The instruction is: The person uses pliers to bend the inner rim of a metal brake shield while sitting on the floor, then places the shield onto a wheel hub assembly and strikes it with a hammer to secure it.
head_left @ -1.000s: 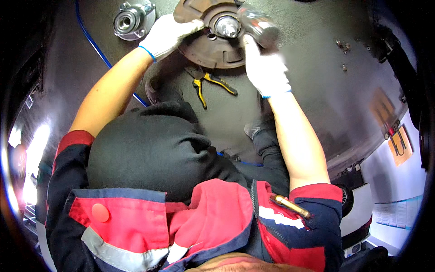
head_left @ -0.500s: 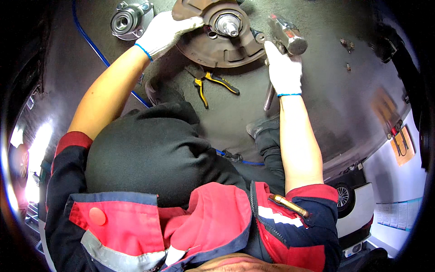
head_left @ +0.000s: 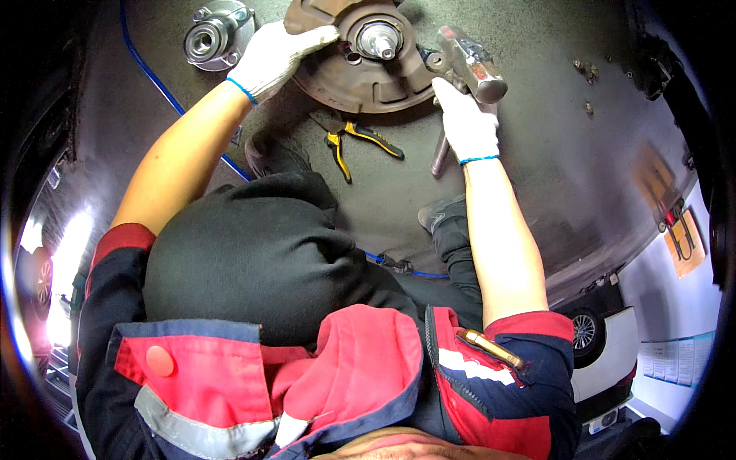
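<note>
My left hand [head_left: 270, 63], in a white knit glove with a blue cuff, grips the left edge of a rusty brown brake dust shield [head_left: 326, 83]. Its thumb lies on the face and the other fingers are hidden. A bright metal stub shaft [head_left: 380, 41] sticks out of the shield's middle. Gloved the same way, my right hand [head_left: 469, 126] is closed round a hammer. The hammer head [head_left: 484, 77] is above the fist, beside the shield's right edge, and the handle [head_left: 440, 157] points down out of it.
Yellow-and-black pliers [head_left: 343, 146] lie spread on the dark floor below the shield. A silver wheel hub bearing [head_left: 211, 42] stands at upper left, near a blue hose [head_left: 146, 65]. Small metal pieces [head_left: 586, 73] lie at right. My bent knee [head_left: 245, 245] fills the near left.
My right hand and the hammer have shifted a little to the left, with the hammer head lower. The shield and my left hand have moved slightly left.
</note>
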Demonstrator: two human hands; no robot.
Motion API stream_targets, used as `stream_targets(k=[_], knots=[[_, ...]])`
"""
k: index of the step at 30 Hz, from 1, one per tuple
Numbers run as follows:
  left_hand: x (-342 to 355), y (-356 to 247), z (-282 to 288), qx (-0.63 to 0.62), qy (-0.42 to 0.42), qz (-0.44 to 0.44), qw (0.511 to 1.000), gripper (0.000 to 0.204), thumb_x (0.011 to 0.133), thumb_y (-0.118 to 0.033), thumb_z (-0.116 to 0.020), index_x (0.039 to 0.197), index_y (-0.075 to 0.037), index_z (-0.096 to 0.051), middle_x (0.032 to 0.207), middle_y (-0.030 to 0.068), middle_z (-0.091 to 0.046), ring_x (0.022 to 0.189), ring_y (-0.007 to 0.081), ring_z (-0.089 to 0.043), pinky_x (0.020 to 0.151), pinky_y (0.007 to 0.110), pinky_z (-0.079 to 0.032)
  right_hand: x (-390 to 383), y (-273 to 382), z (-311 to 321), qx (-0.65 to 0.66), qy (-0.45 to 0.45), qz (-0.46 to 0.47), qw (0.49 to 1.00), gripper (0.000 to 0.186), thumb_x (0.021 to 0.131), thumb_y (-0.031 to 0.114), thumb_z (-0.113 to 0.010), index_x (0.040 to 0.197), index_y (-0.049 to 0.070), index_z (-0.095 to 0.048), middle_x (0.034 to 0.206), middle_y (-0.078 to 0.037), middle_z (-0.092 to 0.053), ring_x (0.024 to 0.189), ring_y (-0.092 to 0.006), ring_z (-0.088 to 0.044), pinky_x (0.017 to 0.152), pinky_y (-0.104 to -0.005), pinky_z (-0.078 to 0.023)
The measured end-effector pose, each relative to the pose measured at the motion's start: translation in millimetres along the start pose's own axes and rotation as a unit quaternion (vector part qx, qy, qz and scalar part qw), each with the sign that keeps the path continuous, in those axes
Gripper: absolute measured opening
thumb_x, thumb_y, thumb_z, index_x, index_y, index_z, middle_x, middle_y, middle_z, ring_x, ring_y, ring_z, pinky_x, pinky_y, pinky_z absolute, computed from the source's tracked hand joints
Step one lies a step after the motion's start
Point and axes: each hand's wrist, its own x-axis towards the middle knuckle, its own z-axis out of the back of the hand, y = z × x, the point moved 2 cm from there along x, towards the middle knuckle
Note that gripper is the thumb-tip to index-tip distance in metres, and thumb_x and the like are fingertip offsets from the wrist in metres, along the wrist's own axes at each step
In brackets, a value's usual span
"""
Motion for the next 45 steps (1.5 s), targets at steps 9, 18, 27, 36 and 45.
stream_targets(k=[9,18,27,36,45], knots=[[0.1,7.1,-1.2,-0.003,-0.010,-0.018,1.000,0.046,0.095,-0.040,-0.070,0.123,-0.004,-0.072,0.116,0.0127,-0.076,0.110,0.0211,-0.070,0.099,0.033,-0.051,-20.1,39.9,23.9,0.017,0.001,-0.030,0.999,0.059,0.094,0.042,-0.072,0.134,0.001,-0.062,0.134,-0.023,-0.063,0.124,-0.0304,-0.061,0.109,-0.0389,-0.045],[-1.1,-3.3,-2.1,0.011,0.010,-0.007,1.000,0.038,0.097,-0.025,-0.072,0.126,-0.001,-0.069,0.117,0.0051,-0.073,0.107,0.0133,-0.066,0.100,0.031,-0.050,-22.1,76.0,22.2,0.173,0.036,0.163,0.971,0.044,0.093,0.030,-0.075,0.123,-0.001,-0.065,0.118,-0.017,-0.073,0.110,-0.0232,-0.070,0.098,-0.0354,-0.054],[-2.1,-4.4,-0.9,0.054,0.009,0.010,0.998,0.039,0.096,-0.029,-0.072,0.123,-0.001,-0.071,0.114,0.0062,-0.075,0.106,0.0130,-0.067,0.097,0.030,-0.051,-21.9,67.3,11.8,0.096,0.009,0.272,0.958,0.036,0.096,0.016,-0.071,0.125,-0.003,-0.062,0.116,-0.018,-0.073,0.109,-0.0237,-0.071,0.096,-0.0353,-0.055],[-3.8,3.0,-1.7,0.053,0.011,-0.032,0.998,0.046,0.095,-0.044,-0.069,0.121,-0.006,-0.073,0.113,0.0128,-0.076,0.106,0.0240,-0.072,0.095,0.035,-0.053,-15.9,94.8,15.8,0.029,0.001,0.196,0.980,0.050,0.097,0.040,-0.069,0.123,-0.002,-0.066,0.121,-0.025,-0.070,0.115,-0.0402,-0.067,0.098,-0.0419,-0.053],[1.2,-3.2,4.2,0.070,0.022,-0.032,0.997,0.043,0.096,-0.042,-0.069,0.119,-0.005,-0.074,0.113,0.0127,-0.076,0.108,0.0226,-0.072,0.093,0.034,-0.054,-20.2,84.1,20.6,-0.092,-0.122,0.399,0.904,0.036,0.101,0.026,-0.062,0.127,0.002,-0.061,0.116,-0.020,-0.070,0.106,-0.0346,-0.070,0.088,-0.0432,-0.058]])
